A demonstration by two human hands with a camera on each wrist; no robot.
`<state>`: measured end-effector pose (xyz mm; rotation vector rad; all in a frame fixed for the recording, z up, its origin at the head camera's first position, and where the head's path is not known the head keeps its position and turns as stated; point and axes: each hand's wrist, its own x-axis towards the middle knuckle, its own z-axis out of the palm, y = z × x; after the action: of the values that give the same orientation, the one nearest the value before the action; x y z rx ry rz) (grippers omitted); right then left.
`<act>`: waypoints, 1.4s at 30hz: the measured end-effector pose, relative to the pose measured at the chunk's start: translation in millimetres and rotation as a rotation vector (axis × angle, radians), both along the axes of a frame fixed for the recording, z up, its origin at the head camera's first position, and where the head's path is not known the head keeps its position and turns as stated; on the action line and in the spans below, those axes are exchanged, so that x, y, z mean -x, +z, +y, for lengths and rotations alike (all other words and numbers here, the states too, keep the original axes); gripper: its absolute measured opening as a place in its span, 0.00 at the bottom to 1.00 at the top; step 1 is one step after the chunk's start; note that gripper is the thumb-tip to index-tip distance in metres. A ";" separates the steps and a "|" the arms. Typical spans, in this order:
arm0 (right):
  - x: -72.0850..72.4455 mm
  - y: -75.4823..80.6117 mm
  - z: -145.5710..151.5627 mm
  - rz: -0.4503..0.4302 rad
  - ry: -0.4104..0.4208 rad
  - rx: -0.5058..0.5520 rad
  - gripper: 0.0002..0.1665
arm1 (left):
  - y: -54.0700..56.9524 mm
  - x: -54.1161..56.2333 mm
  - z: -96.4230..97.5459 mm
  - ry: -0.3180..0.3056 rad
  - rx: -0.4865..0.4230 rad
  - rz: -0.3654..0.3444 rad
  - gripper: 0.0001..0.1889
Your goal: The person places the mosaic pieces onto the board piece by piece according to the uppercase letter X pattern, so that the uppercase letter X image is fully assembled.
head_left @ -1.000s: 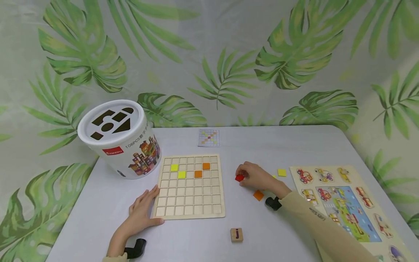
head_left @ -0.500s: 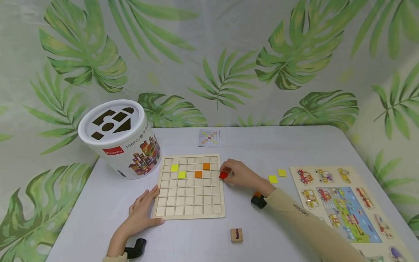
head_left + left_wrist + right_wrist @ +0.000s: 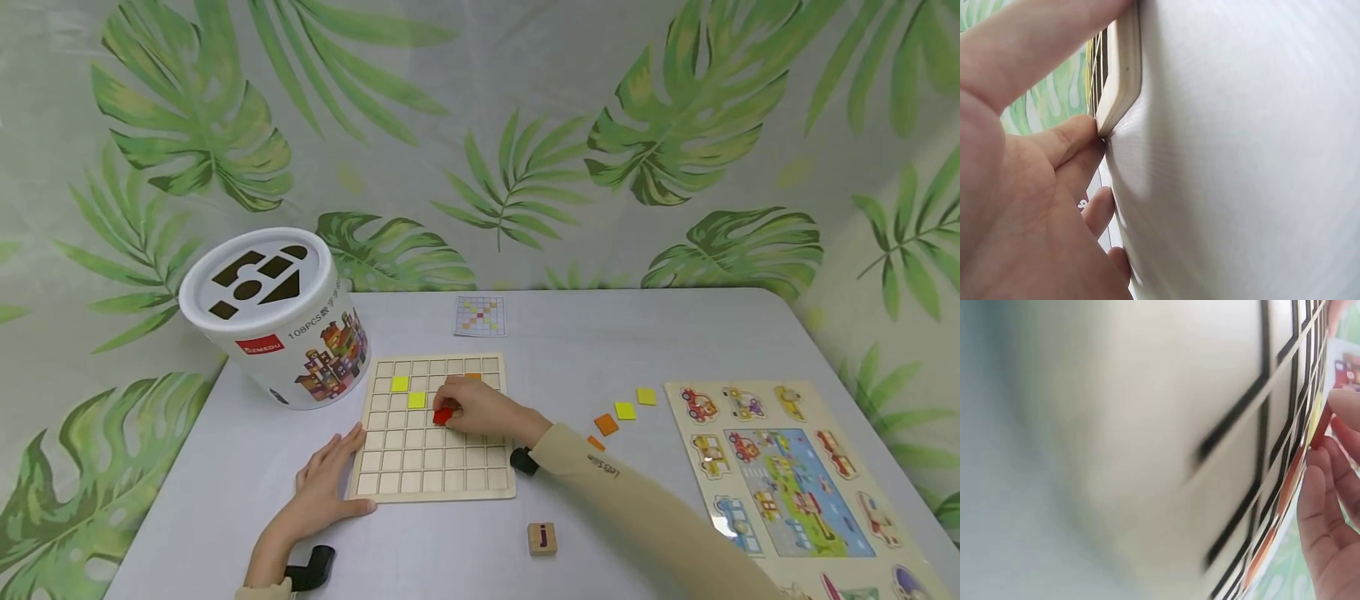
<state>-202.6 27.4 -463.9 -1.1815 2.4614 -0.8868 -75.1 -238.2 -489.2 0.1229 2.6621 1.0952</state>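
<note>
Your right hand (image 3: 480, 408) pinches a red tile (image 3: 442, 416) over the middle of the wooden board (image 3: 412, 482), thumb and fingers meeting on the tile's edges. A second ago you held that tile over the bench (image 3: 450, 562), right of the board; half a second ago it was at the board's right edge. Whether it touches the grid now, the pictures do not settle.

Your left hand (image 3: 321, 485) lies along the board's left edge, just where it was in both earlier frames, fingers extended and thumb spread apart toward the near left corner.

On the board, two yellow tiles (image 3: 408, 392) sit in a diagonal step beyond and left of the red one. Your knuckles now cover one of the two orange tiles seen there earlier, leaving a strip of the other orange tile (image 3: 473, 377) in sight.

Your sleeve (image 3: 637, 504) has swung toward the board, baring two loose orange tiles (image 3: 607, 424) right of it, near two loose yellow tiles (image 3: 625, 410). Unmoved around the board: a pattern card (image 3: 480, 317) beyond its far edge, a tub (image 3: 322, 346) at its far left, a letter block (image 3: 542, 538) off its near right corner and a puzzle (image 3: 795, 492) well to its right.
</note>
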 end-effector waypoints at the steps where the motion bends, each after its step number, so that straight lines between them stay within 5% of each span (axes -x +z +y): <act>1: -0.6 0.9 -4.0 0.002 0.003 -0.013 0.11 | 0.0 0.1 -0.1 0.000 0.002 0.000 0.56; 8: -3.3 5.5 -21.4 0.076 0.007 -0.133 0.10 | 0.3 0.7 0.2 0.006 0.003 -0.016 0.56; 15: -2.6 5.7 -10.0 0.018 -0.010 -0.082 0.10 | -0.3 0.6 0.6 0.008 -0.006 -0.006 0.56; 26: -4.3 22.1 98.0 -0.053 -0.117 0.130 0.10 | 0.1 0.9 0.7 0.004 0.006 -0.017 0.56; 35: -17.1 6.0 189.9 -0.007 -0.242 0.110 0.11 | 1.3 -0.7 0.5 0.004 0.002 0.007 0.55; 42: -26.9 -7.6 221.1 0.053 -0.236 0.072 0.16 | 3.6 -1.0 1.0 0.003 0.002 -0.006 0.56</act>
<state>-175.7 248.5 -471.6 -0.9602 2.6723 -1.0270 -74.1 -237.2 -485.6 0.1155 2.6589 1.0915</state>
